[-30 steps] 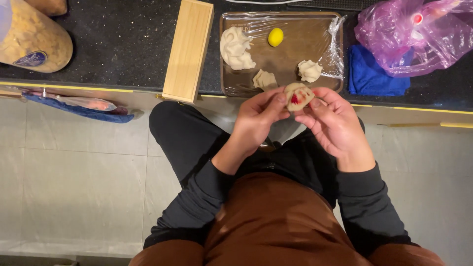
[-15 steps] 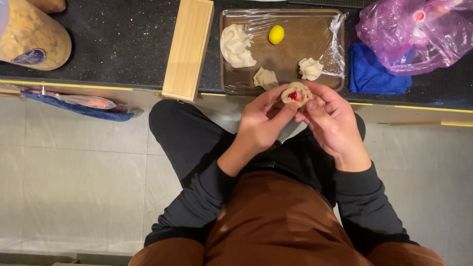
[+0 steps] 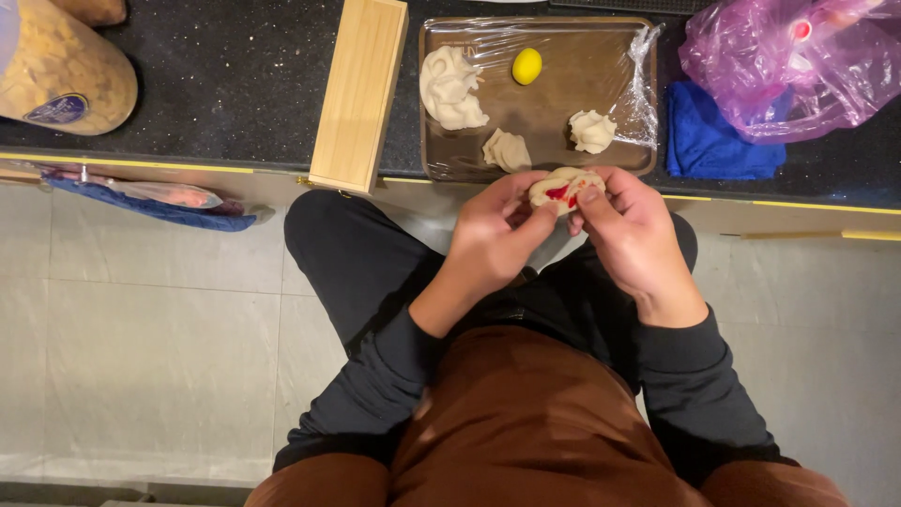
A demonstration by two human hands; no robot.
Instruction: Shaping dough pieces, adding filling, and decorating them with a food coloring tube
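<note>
Head view: a small pale dough piece with red filling showing at its top (image 3: 563, 189) is held in front of the body, just short of the near edge of the black speckled worktop (image 3: 235, 84). The left hand (image 3: 493, 235) and right hand (image 3: 633, 235) both close on it, each grip narrow, fingertips pinching the rim. Compared with a second ago, the dough has been gathered further inward and less red shows, so the folding appears to be well along; the hands have barely shifted. Just beyond lies a brown rectangular tray lined with clear film (image 3: 436, 160), carrying a larger white dough lump (image 3: 450, 89), two small dough pieces (image 3: 507, 150) (image 3: 593, 131) and a small yellow ball (image 3: 526, 66). Left of the tray lies a long pale wooden box (image 3: 358, 94); to the right, a folded blue cloth (image 3: 723, 141) partly under a pink plastic bag (image 3: 798, 66). A tan rounded container (image 3: 56, 70) sits far left. Nothing stands between the hands and the tray.
</note>
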